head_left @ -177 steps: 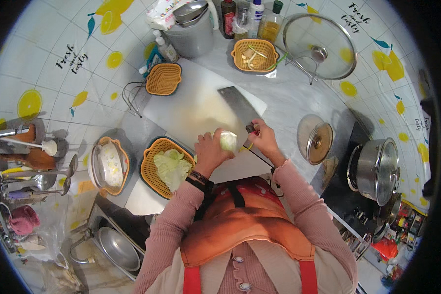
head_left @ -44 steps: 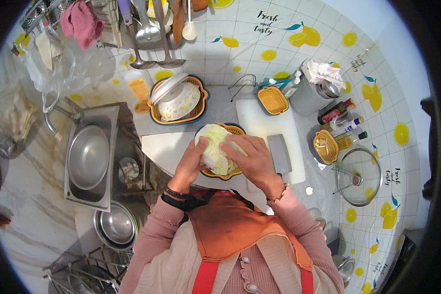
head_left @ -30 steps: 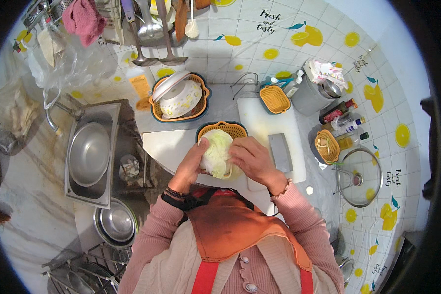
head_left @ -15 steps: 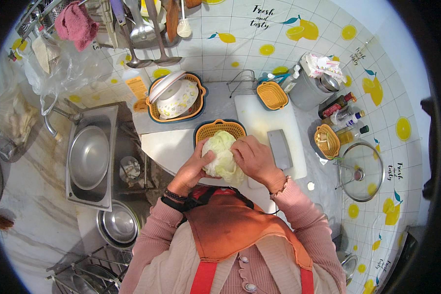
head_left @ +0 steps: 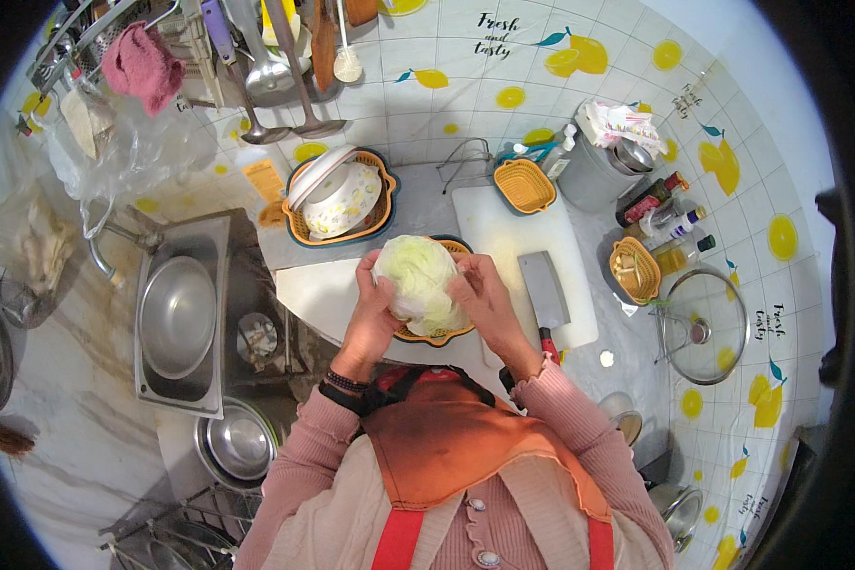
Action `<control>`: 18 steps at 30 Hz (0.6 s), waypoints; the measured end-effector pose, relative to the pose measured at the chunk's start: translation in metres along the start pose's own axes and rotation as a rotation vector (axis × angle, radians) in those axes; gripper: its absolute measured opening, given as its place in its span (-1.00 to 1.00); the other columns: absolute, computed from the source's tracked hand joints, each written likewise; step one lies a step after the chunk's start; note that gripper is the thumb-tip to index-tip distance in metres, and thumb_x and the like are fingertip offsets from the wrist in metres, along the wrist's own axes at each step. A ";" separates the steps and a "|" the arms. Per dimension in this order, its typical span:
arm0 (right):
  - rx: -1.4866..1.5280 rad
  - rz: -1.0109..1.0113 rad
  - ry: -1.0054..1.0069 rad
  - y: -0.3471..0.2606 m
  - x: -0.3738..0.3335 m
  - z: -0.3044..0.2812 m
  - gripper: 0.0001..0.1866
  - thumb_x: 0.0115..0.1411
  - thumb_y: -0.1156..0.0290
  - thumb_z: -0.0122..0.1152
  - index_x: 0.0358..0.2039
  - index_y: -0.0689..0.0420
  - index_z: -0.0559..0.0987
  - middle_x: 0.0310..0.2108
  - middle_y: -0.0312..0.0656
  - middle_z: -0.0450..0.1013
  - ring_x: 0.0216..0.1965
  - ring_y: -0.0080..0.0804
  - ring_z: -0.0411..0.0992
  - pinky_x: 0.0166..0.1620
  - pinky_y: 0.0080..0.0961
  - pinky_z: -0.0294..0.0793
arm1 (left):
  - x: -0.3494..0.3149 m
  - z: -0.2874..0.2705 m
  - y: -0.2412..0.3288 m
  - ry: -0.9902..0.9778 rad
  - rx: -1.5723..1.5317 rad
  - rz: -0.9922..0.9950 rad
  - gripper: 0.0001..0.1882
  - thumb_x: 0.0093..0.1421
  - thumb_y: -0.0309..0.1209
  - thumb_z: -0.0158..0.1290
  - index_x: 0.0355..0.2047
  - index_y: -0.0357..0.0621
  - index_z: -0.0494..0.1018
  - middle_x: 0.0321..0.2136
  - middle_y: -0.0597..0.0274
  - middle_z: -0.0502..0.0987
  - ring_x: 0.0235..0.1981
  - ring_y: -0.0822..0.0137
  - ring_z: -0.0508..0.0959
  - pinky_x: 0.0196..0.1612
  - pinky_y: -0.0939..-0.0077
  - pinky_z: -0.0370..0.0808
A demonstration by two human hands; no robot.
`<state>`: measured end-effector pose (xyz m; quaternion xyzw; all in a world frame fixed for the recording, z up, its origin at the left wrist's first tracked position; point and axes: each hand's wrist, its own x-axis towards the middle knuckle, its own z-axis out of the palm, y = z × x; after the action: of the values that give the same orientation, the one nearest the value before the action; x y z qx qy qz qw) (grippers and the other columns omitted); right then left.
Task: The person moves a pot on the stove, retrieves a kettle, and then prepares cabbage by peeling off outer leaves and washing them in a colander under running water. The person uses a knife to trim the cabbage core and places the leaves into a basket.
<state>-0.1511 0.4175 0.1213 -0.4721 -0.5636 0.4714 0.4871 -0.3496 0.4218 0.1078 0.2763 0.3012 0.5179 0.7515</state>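
A round, pale green cabbage is held up in front of me between both hands. My left hand is closed round its left side, thumb toward me. On the opposite side my right hand grips it, fingers bent against the outer leaves. Below the cabbage stands an orange-and-dark-blue basket, mostly hidden by it. To the right of my right hand, a cleaver with a red-and-black handle lies on the white cutting board.
Behind on the left, a basket holds floral bowls. A small orange basket sits at the board's far end. Bottles, a basket of pale pieces and a glass lid are at right. A steel sink is at left.
The cabbage has turned in my hands and shows a rounder, smoother side. My right hand has moved from its top to its right side. The cleaver's handle has come into view.
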 end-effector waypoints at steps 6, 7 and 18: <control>0.197 0.018 -0.139 0.001 0.015 -0.005 -0.05 0.01 -0.02 0.52 0.23 0.16 0.19 0.20 -0.11 0.28 0.19 -0.31 0.27 0.26 -0.33 0.26 | 0.006 -0.002 0.010 -0.036 0.053 0.071 -0.04 0.10 -0.34 0.32 0.34 0.23 -0.09 0.21 0.17 0.26 0.25 0.16 0.31 0.19 0.17 0.41; 0.194 0.024 -0.165 -0.004 0.016 -0.010 0.01 -0.03 -0.02 0.55 0.28 0.14 0.17 0.23 -0.13 0.25 0.23 -0.29 0.24 0.29 -0.31 0.23 | 0.006 -0.002 0.012 -0.075 0.091 0.111 -0.01 0.03 -0.39 0.35 0.34 0.21 -0.05 0.21 0.16 0.26 0.25 0.16 0.31 0.22 0.19 0.39; -0.516 -0.401 -0.380 -0.061 0.025 -0.034 -0.09 -0.36 0.05 0.62 0.08 0.05 0.50 0.08 -0.17 0.39 0.15 -0.09 0.27 0.21 -0.23 0.25 | 0.002 0.002 0.035 -0.378 0.600 0.273 0.08 -0.49 -0.62 0.51 0.11 0.04 0.23 0.28 0.14 0.27 0.30 0.20 0.25 0.36 0.27 0.19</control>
<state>-0.1237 0.4385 0.1869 -0.3636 -0.8254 0.2884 0.3214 -0.3689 0.4347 0.1348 0.6123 0.2558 0.4419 0.6036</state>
